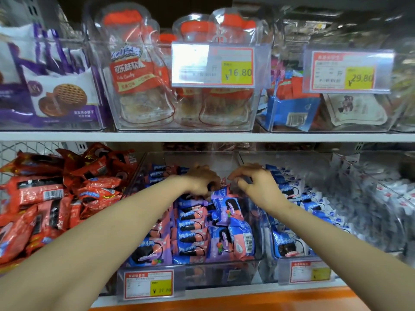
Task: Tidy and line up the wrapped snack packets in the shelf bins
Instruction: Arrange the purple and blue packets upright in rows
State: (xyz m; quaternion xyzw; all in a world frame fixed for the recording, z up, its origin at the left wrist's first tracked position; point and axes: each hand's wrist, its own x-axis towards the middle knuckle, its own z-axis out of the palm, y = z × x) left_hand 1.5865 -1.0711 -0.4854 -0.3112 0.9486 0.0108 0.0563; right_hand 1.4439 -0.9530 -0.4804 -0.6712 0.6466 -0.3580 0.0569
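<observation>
A clear plastic bin (224, 269) on the lower shelf holds several blue, pink and purple wrapped snack packets (193, 232) in rough rows. Both my hands reach into the back of this bin. My left hand (202, 179) curls its fingers down onto a purple packet (221, 191) at the top of the pile and seems to pinch its edge. My right hand (256, 180) hovers just to the right, fingers bent and thumb close to the forefinger over the same spot; whether it holds a packet is hidden.
Red wrapped packets (56, 194) lie in a loose heap to the left. A bin of blue and white packets (289, 221) stands to the right. The upper shelf carries clear bins with candy bags (139, 81) and price tags (213, 65). An orange shelf edge (247, 299) runs below.
</observation>
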